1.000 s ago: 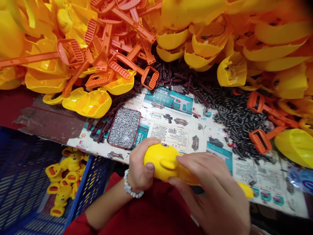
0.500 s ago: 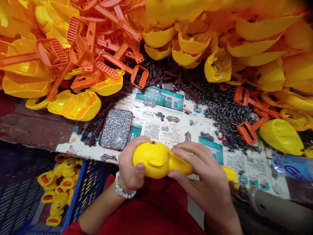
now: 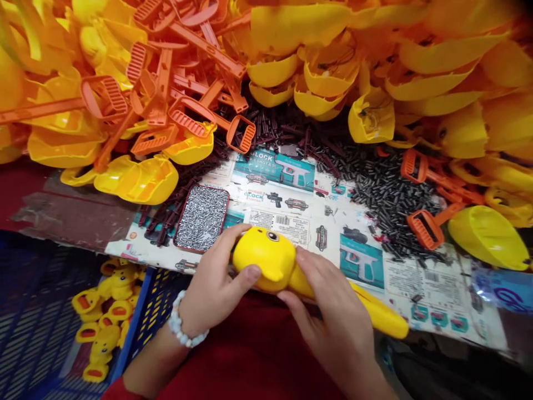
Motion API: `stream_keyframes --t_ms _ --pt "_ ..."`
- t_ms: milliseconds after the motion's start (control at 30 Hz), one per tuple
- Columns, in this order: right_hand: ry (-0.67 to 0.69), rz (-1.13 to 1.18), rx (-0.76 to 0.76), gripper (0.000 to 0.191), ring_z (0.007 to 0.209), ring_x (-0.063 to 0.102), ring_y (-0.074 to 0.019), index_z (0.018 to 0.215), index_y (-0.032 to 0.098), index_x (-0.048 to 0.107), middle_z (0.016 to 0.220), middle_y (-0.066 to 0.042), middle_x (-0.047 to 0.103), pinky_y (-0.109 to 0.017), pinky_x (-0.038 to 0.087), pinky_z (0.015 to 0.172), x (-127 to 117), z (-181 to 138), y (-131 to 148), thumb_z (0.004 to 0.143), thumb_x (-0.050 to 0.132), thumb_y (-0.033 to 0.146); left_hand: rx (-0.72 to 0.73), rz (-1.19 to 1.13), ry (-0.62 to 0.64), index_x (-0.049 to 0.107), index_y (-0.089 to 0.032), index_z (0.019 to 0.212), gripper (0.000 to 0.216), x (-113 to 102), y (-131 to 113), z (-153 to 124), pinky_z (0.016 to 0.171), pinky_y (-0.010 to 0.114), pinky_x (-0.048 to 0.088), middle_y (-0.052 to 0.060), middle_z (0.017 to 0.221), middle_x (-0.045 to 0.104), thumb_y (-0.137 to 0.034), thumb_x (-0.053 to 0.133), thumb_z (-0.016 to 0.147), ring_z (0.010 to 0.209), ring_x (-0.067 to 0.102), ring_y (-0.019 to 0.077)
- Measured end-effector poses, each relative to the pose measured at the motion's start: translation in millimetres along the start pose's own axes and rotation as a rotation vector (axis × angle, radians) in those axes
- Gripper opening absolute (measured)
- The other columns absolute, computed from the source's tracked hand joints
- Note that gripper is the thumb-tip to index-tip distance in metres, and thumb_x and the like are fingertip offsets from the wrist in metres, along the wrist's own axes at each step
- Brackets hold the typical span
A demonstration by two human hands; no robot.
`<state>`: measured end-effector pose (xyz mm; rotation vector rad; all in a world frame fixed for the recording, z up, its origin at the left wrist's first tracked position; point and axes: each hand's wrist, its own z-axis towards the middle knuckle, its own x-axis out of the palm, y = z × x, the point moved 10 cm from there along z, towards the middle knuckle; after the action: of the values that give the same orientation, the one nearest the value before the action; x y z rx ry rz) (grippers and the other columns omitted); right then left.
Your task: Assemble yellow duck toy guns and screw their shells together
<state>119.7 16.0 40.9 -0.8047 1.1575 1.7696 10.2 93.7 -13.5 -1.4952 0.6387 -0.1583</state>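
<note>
Both hands hold a yellow plastic duck toy [image 3: 266,258] just in front of the table edge. My left hand [image 3: 219,278], with a beaded bracelet [image 3: 183,322] at the wrist, is closed round the rounded head, thumb on its near side. My right hand [image 3: 328,305] grips the narrower body behind the head. A painted eye shows on top, and a long yellow end sticks out to the right past my right hand. Beyond the left hand lies a red-rimmed tray [image 3: 202,216] full of small silver screws.
Orange handle parts [image 3: 160,83] and yellow shell halves [image 3: 133,178] are heaped at the back. Small black cylindrical pieces [image 3: 395,205] lie loose on the right of the printed cardboard [image 3: 287,222]. A blue crate [image 3: 137,311] with yellow toys stands lower left; a plastic bottle [image 3: 506,289] lies right.
The duck toy has turned in my hands, so its eye faces more upward and its long end points nearer. The grey tool at lower right has gone from its place.
</note>
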Motion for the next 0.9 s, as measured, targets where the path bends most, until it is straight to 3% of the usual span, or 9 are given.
stream_keyframes --t_ms 200,300,367,433,533,600,667,767,900 --pt "-0.107 0.187 0.042 0.032 0.125 0.037 -0.0301 0.124 0.013 0.043 0.133 -0.016 0.036 -0.049 0.026 0.108 -23 -8 12 0.095 0.052 0.023 0.179 -0.275 -0.125 0.049 -0.022 0.107 0.042 -12 -34 18 0.108 0.041 0.035 0.01 0.131 0.046 -0.031 0.071 0.072 0.126 0.044 0.0264" --pt "-0.154 0.358 0.187 0.06 0.126 0.035 -0.032 0.136 0.018 0.039 0.135 -0.014 0.035 -0.049 0.031 0.107 -47 -6 -21 0.088 0.067 0.039 0.463 -0.244 0.161 0.043 -0.024 0.115 0.056 5 -77 17 0.109 0.043 0.035 0.011 0.138 0.039 -0.024 0.072 0.066 0.13 0.04 0.0284" --pt "-0.004 0.557 0.224 0.085 0.124 0.038 -0.0332 0.145 0.019 0.026 0.137 -0.015 0.034 -0.046 0.042 0.1 -36 0 -35 0.082 0.071 0.056 0.633 -0.19 0.363 0.037 -0.025 0.125 0.068 17 -101 6 0.11 0.045 0.034 0.012 0.144 0.034 -0.024 0.071 0.066 0.134 0.035 0.0305" --pt "0.138 0.72 0.204 0.09 0.119 0.046 -0.0309 0.147 0.021 0.023 0.136 -0.014 0.035 -0.037 0.052 0.089 -18 2 -32 0.082 0.067 0.065 0.689 -0.094 0.42 0.031 -0.024 0.132 0.077 19 -109 0 0.112 0.048 0.031 0.014 0.148 0.029 -0.028 0.07 0.066 0.137 0.03 0.0331" --pt "-0.047 0.788 0.241 0.073 0.112 0.052 -0.0253 0.139 0.021 0.037 0.128 -0.011 0.044 -0.028 0.052 0.086 -13 -1 -34 0.085 0.064 0.062 0.543 0.085 0.277 0.026 -0.019 0.138 0.088 10 -91 3 0.112 0.052 0.03 0.019 0.149 0.028 -0.043 0.073 0.068 0.139 0.028 0.036" --pt "-0.228 0.803 0.327 0.068 0.108 0.053 -0.0227 0.133 0.019 0.04 0.122 -0.011 0.047 -0.026 0.05 0.087 -12 -12 -39 0.085 0.065 0.061 0.37 0.157 0.255 0.03 -0.017 0.137 0.087 10 -65 1 0.105 0.051 0.04 0.021 0.142 0.042 -0.055 0.069 0.07 0.131 0.042 0.0355" --pt "-0.274 0.825 0.384 0.066 0.108 0.051 -0.0221 0.128 0.019 0.04 0.12 -0.011 0.045 -0.026 0.048 0.087 -7 -21 -40 0.084 0.065 0.061 0.229 0.157 0.31 0.036 -0.016 0.135 0.082 19 -41 -8 0.092 0.046 0.051 0.018 0.128 0.057 -0.062 0.063 0.073 0.113 0.06 0.0321" --pt "-0.131 0.8 0.315 0.062 0.114 0.045 -0.0261 0.124 0.02 0.044 0.123 -0.012 0.042 -0.033 0.044 0.093 -5 -16 -34 0.084 0.063 0.063 0.199 0.147 0.316 0.037 -0.013 0.134 0.084 25 -29 -19 0.08 0.04 0.056 0.016 0.118 0.064 -0.069 0.056 0.073 0.099 0.067 0.0289" --pt "0.227 0.769 0.081 0.054 0.12 0.039 -0.0295 0.131 0.022 0.046 0.129 -0.011 0.039 -0.039 0.039 0.098 3 2 -15 0.09 0.061 0.054 0.388 0.29 0.257 0.039 -0.016 0.132 0.073 21 -45 -25 0.079 0.036 0.055 0.013 0.115 0.067 -0.068 0.046 0.081 0.096 0.068 0.026"
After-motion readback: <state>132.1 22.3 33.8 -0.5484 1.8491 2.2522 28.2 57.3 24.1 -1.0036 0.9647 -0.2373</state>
